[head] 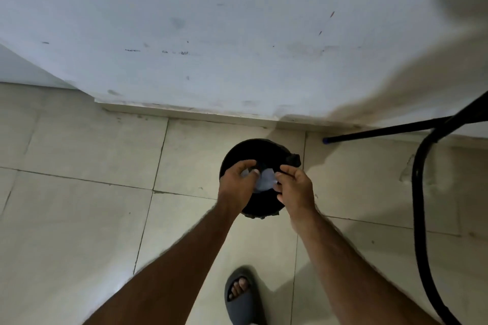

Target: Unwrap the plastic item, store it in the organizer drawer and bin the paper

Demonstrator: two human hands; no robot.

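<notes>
A round black bin (pixel 257 152) lined with a black bag stands on the tiled floor near the wall. Both my hands are held over its mouth. Between them is a pale crumpled paper (pixel 265 181). My left hand (pixel 237 185) pinches the paper's left side with thumb and fingers. On the paper's right edge, my right hand (pixel 295 188) has its fingers curled. The plastic item and the organizer drawer are not in view.
A scuffed white wall (pixel 211 34) runs behind the bin, with a low skirting (pixel 184 111). A black metal frame with thin legs (pixel 420 192) stands at the right. My foot in a grey slipper (pixel 244 295) is on the beige tiles below the bin.
</notes>
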